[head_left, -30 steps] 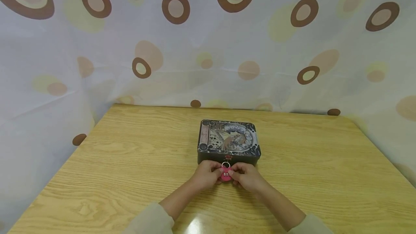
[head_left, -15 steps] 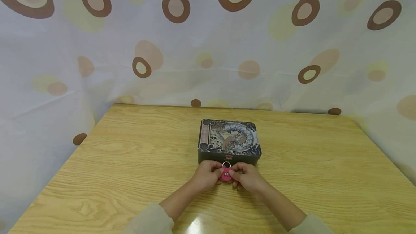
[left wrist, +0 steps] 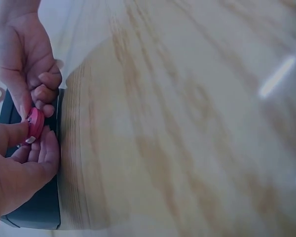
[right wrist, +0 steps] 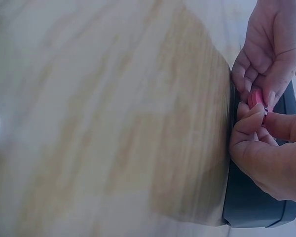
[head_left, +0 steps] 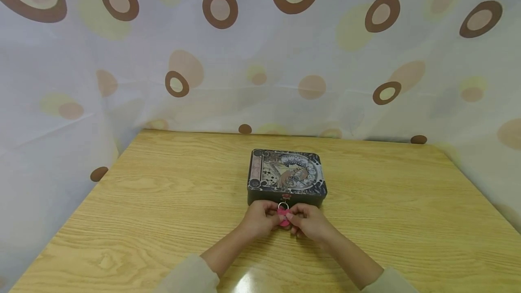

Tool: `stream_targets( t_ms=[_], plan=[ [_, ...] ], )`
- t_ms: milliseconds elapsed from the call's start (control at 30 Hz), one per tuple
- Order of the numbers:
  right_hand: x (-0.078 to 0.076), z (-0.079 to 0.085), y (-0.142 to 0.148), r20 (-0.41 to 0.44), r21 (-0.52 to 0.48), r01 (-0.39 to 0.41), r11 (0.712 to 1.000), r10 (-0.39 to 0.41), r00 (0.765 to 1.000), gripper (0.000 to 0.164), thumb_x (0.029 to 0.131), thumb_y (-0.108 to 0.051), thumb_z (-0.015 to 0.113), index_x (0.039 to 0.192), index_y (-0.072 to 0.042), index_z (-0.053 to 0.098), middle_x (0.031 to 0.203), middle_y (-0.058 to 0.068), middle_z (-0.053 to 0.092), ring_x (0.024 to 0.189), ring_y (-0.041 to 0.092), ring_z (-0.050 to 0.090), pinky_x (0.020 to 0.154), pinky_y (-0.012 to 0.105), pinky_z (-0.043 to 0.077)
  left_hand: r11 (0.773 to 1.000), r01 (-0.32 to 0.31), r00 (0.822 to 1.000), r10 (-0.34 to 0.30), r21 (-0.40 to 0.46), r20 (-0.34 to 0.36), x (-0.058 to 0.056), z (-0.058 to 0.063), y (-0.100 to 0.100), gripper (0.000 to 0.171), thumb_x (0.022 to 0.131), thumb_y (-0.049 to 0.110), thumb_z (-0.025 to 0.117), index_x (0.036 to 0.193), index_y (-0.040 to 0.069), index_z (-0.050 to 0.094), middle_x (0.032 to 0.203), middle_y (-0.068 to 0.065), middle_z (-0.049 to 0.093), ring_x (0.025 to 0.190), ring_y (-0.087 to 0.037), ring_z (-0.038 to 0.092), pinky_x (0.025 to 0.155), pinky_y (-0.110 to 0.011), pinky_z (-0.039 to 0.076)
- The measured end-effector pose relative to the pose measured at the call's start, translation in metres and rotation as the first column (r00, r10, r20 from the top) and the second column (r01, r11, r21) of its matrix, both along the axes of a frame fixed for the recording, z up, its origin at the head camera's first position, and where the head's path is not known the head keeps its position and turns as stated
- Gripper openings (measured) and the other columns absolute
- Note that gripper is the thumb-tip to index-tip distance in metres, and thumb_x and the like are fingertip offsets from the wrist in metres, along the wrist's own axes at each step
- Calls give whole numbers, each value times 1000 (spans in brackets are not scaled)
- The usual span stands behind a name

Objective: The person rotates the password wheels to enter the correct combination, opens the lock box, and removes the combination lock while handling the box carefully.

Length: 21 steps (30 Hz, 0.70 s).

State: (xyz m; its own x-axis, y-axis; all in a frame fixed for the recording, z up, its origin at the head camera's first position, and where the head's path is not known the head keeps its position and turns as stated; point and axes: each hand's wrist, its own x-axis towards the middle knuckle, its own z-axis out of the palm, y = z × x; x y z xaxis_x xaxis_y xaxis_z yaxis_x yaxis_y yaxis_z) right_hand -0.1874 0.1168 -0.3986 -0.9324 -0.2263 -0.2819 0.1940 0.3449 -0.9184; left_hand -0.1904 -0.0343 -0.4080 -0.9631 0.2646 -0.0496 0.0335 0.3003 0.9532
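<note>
pinching a pink padlock [head_left: 283, 212] from its two sides, the left hand [head_left: 260, 219] and the right hand [head_left: 311, 223] meet just beside the front wall of the dark box [head_left: 286, 173], the thumbs [head_left: 277, 219] on the face of the lock and the other fingers [left wrist: 49, 150] curled behind. both forearms [head_left: 225, 250] slant inward, one toward the other. the shackle [head_left: 283, 202] points to the red latch [head_left: 286, 196] of the box, which stands on the wooden counter [head_left: 163, 202].
</note>
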Motion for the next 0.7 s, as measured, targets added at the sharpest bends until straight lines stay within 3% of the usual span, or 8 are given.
stream_targets(
  t_ms=[433,700],
  plan=[
    [0,1,0,-7,-1,-14,1000,14,1000,14,91,-6,48,94,7,52,65,-1,53,58,9,51,53,21,42,999,-16,998,14,-32,-54,1,1,1,12,78,-3,59,84,-12,63,73,-20,66,54,-4,48,50,-15,43],
    [0,2,0,-2,11,-5,1000,5,1000,14,91,-6,48,95,7,53,64,-1,53,59,9,50,53,21,42,999,-20,1000,20,-34,-19,1,1,0,14,83,-1,57,88,-12,63,75,-18,65,57,-8,53,52,-20,48]
  ],
)
